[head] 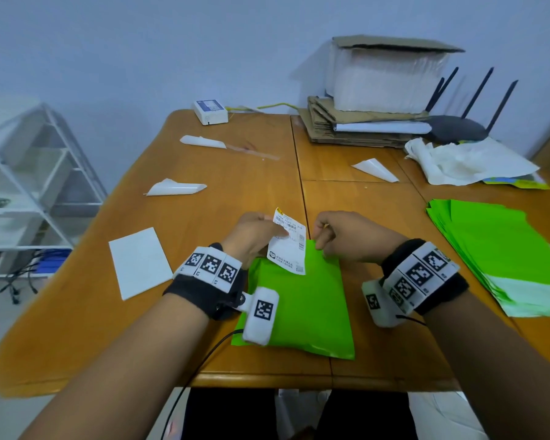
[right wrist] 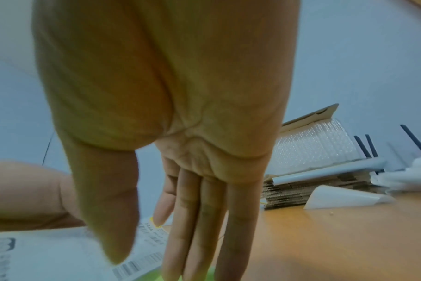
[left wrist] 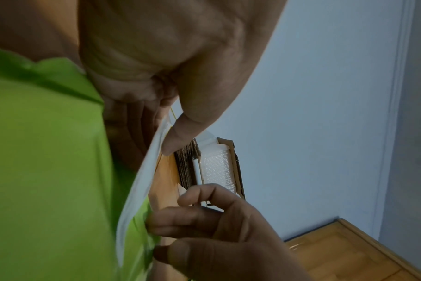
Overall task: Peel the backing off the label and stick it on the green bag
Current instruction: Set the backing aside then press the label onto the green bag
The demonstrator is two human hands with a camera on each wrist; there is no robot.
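Label: printed side up, raised at a tilt above the far edge of the green bag.
Left hand: pinches the label's far end between thumb and fingers.
Right hand: at the label's 3 o'clock; fingers straight, pressed on the bag.
Green bag: flat on the bench, near edge.
Stack of green bags: at 3 o'clock.
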